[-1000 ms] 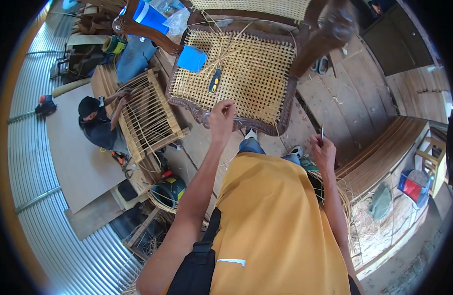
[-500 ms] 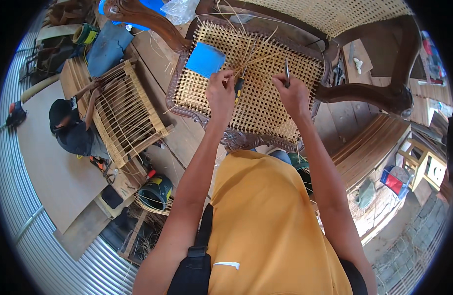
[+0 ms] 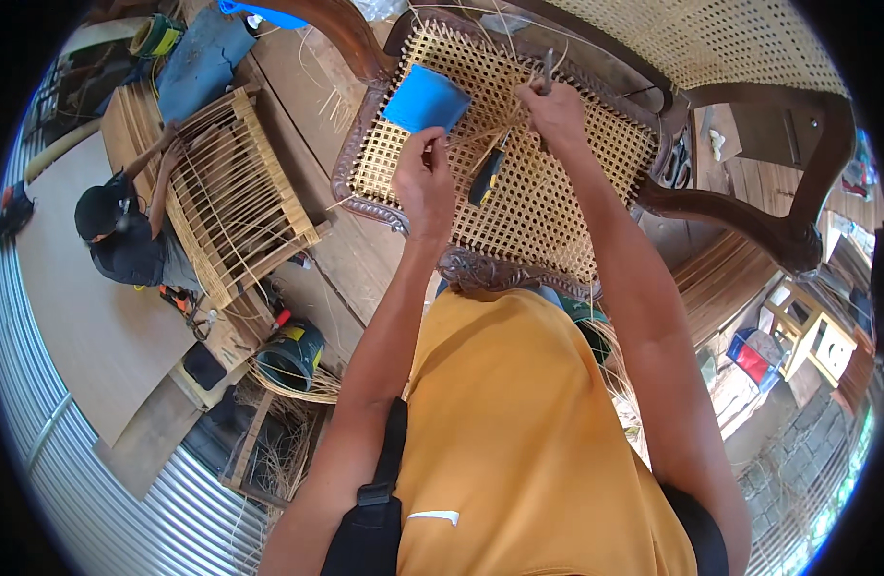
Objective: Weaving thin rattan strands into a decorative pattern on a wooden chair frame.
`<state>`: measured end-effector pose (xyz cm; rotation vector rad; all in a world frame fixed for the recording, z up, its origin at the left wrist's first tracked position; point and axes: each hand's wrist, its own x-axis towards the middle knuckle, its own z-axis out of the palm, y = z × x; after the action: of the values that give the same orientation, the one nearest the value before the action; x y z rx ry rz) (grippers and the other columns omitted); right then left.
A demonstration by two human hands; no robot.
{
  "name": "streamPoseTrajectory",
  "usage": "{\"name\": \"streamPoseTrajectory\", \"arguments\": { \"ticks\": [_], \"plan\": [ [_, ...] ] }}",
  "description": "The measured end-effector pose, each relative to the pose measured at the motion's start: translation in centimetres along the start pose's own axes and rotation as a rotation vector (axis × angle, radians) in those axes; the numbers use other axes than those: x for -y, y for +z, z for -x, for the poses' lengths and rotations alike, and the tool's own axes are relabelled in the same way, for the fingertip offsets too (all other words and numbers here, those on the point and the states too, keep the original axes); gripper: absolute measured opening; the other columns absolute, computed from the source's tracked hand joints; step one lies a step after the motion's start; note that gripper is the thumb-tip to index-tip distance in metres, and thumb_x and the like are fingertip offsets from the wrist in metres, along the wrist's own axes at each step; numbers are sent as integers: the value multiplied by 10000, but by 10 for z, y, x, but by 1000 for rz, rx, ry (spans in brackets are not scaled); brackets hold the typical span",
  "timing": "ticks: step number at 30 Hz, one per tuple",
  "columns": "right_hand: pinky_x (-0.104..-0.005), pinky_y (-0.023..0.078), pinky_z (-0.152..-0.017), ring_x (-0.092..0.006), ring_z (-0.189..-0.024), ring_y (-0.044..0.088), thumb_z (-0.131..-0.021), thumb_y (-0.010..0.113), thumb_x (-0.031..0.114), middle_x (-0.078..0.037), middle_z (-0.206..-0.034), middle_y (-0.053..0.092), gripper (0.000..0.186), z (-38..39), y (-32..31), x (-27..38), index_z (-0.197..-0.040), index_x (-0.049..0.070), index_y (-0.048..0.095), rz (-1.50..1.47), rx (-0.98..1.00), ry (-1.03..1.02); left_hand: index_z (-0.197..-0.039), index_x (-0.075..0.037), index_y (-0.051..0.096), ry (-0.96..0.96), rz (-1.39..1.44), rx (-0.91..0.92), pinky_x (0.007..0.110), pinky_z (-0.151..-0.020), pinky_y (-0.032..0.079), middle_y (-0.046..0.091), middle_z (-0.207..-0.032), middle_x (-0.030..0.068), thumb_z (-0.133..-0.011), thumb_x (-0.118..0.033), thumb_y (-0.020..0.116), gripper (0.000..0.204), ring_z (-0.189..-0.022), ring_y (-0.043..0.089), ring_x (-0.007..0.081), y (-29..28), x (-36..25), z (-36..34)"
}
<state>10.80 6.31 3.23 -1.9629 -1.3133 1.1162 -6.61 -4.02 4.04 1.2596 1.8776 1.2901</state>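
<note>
A carved dark wooden chair (image 3: pixel 474 272) with a woven cane seat (image 3: pixel 567 216) stands in front of me. Over the left part of the seat my left hand (image 3: pixel 426 187) is closed in a pinch; a thin cane strand (image 3: pixel 471 139) runs from its fingertips toward the middle. My right hand (image 3: pixel 561 120) grips a slim dark metal tool (image 3: pixel 548 63) above the far middle of the seat; its exact kind is unclear. Between the hands, a tool with a black and yellow handle (image 3: pixel 486 180) rests on the weave. A blue patch of material (image 3: pixel 426 100) lies at the seat's far left.
The chair's cane back (image 3: pixel 749 48) and curved arms (image 3: pixel 341 43) rise around the seat. At left, a co-worker (image 3: pixel 125 230) handles a wooden frame strung with strands (image 3: pixel 236 192). A dark green bucket (image 3: pixel 290 357) stands lower left; stacked planks (image 3: pixel 716 278) lie at right.
My right hand has moved away from me and leftward with the metal tool. My left hand stays near the blue patch. The whole view has shifted slightly.
</note>
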Motion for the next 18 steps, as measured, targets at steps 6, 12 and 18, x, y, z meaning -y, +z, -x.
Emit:
{"name": "streamPoseTrajectory", "arguments": {
  "ticks": [6,12,18],
  "plan": [
    [-240,418,-481,-72,-483,518,-887,695,269,-41,-775,664,236,7,-19,-16,-936,39,710,-273,71,19,-1015,-7,652,78,49,69,285,-627,481,647,-868,103,-910,-48,642,114,-689,590,161,7,-3,1],
    [-212,400,-481,-53,-504,506,-912,676,235,-29,-810,669,219,29,-31,1,-1005,40,706,-367,75,-35,-1065,-35,640,100,8,260,418,-703,524,668,-954,137,-871,-126,680,218,-823,660,317,49,-11,-2],
    [-211,400,-470,-49,-497,497,-903,682,153,-33,-852,691,167,26,-47,-11,-1010,25,697,-418,-117,-50,-1070,-70,660,263,-221,418,379,-683,530,690,-968,117,-860,-129,688,220,-818,686,277,74,1,-20]
  ]
}}
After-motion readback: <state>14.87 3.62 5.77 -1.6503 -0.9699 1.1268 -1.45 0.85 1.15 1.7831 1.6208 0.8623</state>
